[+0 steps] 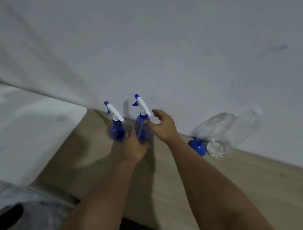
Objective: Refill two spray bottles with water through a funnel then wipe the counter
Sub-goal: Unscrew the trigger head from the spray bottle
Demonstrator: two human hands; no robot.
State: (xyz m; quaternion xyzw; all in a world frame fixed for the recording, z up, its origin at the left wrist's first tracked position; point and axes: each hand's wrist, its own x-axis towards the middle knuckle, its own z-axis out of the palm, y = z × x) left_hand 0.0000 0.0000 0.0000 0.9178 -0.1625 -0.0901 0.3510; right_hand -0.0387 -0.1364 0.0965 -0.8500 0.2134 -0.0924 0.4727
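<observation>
Wooden bench (235, 176): two translucent blue spray bottles, left (116, 129), right (142, 128). Left hand (134, 147) grips right bottle's body; right hand (164, 126), fingers spread, at its white trigger head. Blue funnel (197, 146), clear plastic bottle (221, 135) near, rightward.

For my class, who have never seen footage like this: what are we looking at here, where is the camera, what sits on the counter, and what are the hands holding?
There is no machine here. A person wears one camera on the head, so you look down along both bare arms. The left hand grips the body of a blue spray bottle. The right hand reaches for its white trigger top with fingers spread, not closed on it. A second spray bottle stands just to its left. Further right on the wooden counter, by the wall, sit a blue funnel and a clear plastic bottle that looks tilted, though it is blurred.
</observation>
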